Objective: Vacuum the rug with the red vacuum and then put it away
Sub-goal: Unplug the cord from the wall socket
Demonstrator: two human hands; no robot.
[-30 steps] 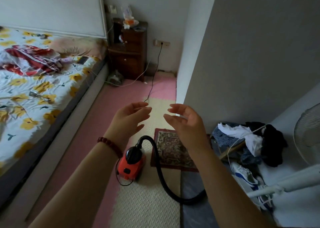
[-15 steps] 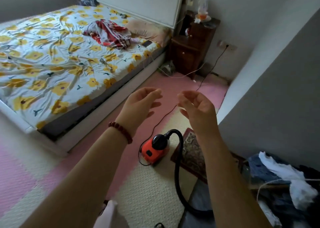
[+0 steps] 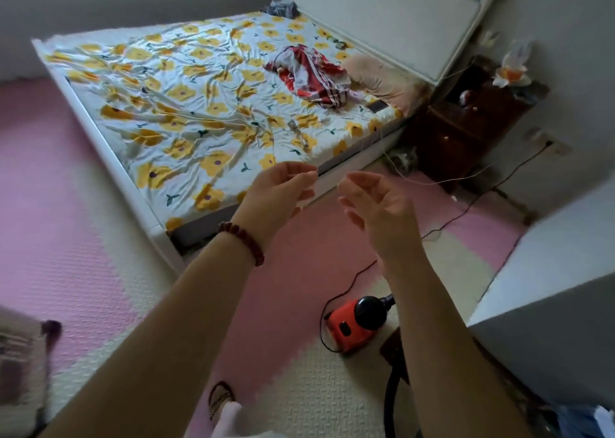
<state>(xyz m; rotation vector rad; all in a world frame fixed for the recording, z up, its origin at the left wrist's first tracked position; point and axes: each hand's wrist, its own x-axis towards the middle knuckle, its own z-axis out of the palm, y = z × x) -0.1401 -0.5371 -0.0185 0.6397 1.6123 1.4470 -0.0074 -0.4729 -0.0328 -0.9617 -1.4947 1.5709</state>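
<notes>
The bed point(image 3: 199, 104), with a sheet of yellow flowers, fills the space beyond and to the left of both hands, its near edge passing just behind the fingertips. The floor point(image 3: 66, 238), laid with pink and cream foam mats, spreads below the hands and out to the left. A grey wall point(image 3: 549, 354) stands to the right of the right forearm. A dark wooden nightstand point(image 3: 466, 128) sits beyond and to the right of the right hand, against the head of the bed. The red vacuum point(image 3: 349, 327) rests on the floor below the right hand, between the two forearms and just beside the right one, well apart from either hand; nobody touches it. Its black hose point(image 3: 390, 404) drops out of view behind the right forearm, and its thin black cord point(image 3: 349, 281) runs across the floor under the right hand toward a wall socket point(image 3: 549, 144) far to the right. Of the rug point(image 3: 392, 347) only a dark sliver shows, just right of the vacuum, the rest hidden by the right forearm. A crumpled red and white cloth point(image 3: 309, 74) lies on the bed beyond the hands. The left hand point(image 3: 276, 194) and the right hand point(image 3: 379, 208) are raised side by side, palms turned toward each other, fingers loosely curved and released, grasping nothing. A bracelet point(image 3: 243, 241) of dark red beads circles the left wrist.
</notes>
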